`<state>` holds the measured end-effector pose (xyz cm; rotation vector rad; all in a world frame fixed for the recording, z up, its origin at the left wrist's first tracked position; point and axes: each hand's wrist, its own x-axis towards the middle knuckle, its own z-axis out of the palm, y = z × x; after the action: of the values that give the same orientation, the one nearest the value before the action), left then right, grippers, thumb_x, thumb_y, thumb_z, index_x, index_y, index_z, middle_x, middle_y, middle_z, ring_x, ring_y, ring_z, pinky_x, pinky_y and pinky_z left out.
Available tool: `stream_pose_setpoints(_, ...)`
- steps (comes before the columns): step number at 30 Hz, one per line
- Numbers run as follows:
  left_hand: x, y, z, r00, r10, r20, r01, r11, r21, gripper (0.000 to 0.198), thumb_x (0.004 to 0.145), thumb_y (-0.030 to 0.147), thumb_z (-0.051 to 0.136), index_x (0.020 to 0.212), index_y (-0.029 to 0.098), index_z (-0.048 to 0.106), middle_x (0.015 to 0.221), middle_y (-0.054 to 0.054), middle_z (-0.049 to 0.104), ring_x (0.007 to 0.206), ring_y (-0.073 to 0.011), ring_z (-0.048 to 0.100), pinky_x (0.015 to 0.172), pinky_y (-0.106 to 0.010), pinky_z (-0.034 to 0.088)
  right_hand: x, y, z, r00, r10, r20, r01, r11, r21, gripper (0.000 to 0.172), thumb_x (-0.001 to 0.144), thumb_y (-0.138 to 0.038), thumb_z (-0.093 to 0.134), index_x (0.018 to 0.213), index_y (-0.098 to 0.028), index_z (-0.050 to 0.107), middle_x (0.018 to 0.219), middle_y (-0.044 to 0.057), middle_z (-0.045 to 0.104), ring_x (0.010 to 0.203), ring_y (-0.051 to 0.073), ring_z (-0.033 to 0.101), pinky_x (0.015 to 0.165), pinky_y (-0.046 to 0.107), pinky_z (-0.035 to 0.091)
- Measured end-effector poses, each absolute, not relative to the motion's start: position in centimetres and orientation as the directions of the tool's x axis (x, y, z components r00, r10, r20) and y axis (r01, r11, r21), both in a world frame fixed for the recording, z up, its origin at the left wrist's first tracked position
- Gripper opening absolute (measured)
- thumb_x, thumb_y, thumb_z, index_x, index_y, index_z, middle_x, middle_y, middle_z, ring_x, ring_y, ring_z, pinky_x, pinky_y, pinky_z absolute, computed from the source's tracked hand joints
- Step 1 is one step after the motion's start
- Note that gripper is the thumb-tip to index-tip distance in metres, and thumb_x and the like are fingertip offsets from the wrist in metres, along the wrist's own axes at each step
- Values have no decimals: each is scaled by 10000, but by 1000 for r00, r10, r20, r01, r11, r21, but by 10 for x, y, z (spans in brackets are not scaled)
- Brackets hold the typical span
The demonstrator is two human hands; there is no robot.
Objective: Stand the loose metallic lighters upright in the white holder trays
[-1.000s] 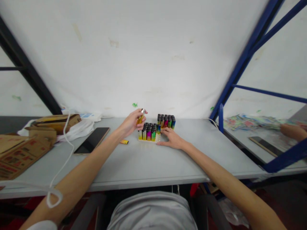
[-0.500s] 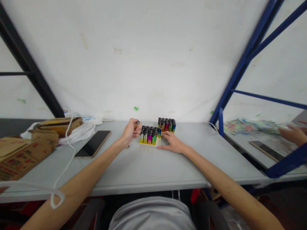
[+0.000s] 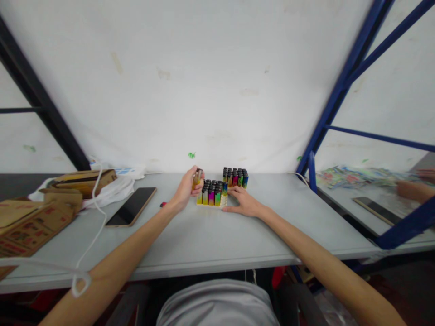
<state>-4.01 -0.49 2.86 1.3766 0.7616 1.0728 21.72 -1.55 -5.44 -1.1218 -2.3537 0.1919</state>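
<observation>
My left hand is closed around a yellowish lighter, held up just left of a white tray. Colourful lighters with black tops stand upright in rows in that tray, whose right end shows bare slots. My right hand rests on the table at the tray's right end, fingers apart, thumb by the near corner. A second group of upright lighters stands behind, beyond my right fingers. On the table by my left wrist lies a small red object, partly hidden.
A phone lies at the left, near cardboard boxes, a white bag and a white cable. Blue rack posts rise at the right. Beyond them are another person's hand, a phone and colourful packets.
The lighter in my left hand shows more of its body now. The small red object has come into view beside my left wrist. My right hand has hardly moved.
</observation>
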Motion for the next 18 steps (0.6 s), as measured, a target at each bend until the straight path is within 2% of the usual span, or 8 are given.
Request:
stream_pose_setpoints(4, -31, -12, 32, 324, 881, 344, -199, -292, 935, 251, 934, 488, 518, 952, 245, 457, 577, 92, 420, 392, -76, 325, 361, -167, 233, 217, -14, -55, -520, 755, 399, 686, 648, -332, 720, 847, -647, 738, 1330, -125, 629, 1298, 194, 610, 1222, 334, 583, 1077, 506, 475)
stream_pose_setpoints(7, -18, -14, 32, 315, 852, 417, -179, -378, 908, 273, 936, 485, 577, 968, 236, 469, 732, 56, 527, 480, -77, 467, 370, -170, 364, 217, -14, -54, -523, 752, 401, 678, 652, -339, 712, 847, -643, 740, 1332, -133, 632, 1296, 192, 616, 1223, 333, 583, 1072, 500, 475)
stream_pose_setpoints(11, 1, -8, 36, 382, 771, 510, -142, -497, 856, 324, 926, 511, 621, 1017, 210, 539, 901, -6, 591, 752, -129, 629, 549, -229, 560, 216, -15, -53, -529, 754, 389, 678, 651, -341, 719, 848, -655, 732, 1331, -132, 636, 1286, 189, 620, 1213, 331, 584, 1067, 491, 472)
stream_pose_setpoints(14, 7, -2, 40, 513, 659, 550, 7, -644, 765, 267, 947, 444, 612, 1005, 184, 615, 944, -42, 659, 863, -162, 658, 749, -297, 594, 217, -14, -53, -534, 747, 395, 674, 659, -334, 699, 858, -661, 716, 1325, -147, 639, 1296, 180, 615, 1222, 329, 577, 1069, 492, 469)
stream_pose_setpoints(18, 1, 6, 38, 648, 554, 523, 291, -815, 502, 194, 913, 364, 657, 994, 191, 685, 979, -56, 735, 915, -203, 682, 879, -357, 552, 217, -13, -54, -537, 746, 395, 671, 661, -336, 704, 859, -665, 712, 1332, -149, 632, 1308, 183, 607, 1244, 333, 565, 1086, 499, 460)
